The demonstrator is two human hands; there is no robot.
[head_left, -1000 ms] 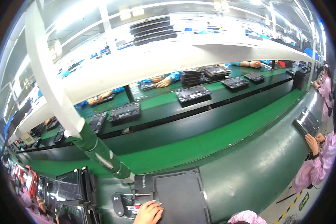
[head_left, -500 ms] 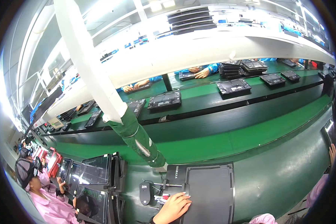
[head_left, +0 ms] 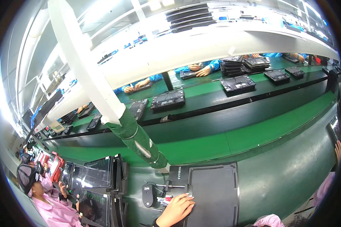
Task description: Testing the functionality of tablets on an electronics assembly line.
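Note:
My left hand rests palm down at the left edge of a flat black tray-like fixture with a raised rim. Its fingers are stretched out over the edge, and nothing shows in their grip. Just behind the hand is a small metal clamp with rods, with red and white parts beside it, partly covered by the hand. A black computer mouse lies left of the fixture. My right hand does not appear.
Stacked black trays with glossy panels stand at the left, beside a person in pink. A green-wrapped post rises behind the fixture. Open tablet-like devices line the green conveyor beyond. Another person's hand is at the far right.
The view has shifted slightly. My left hand stays at the fixture's left edge, with hardly any visible movement.

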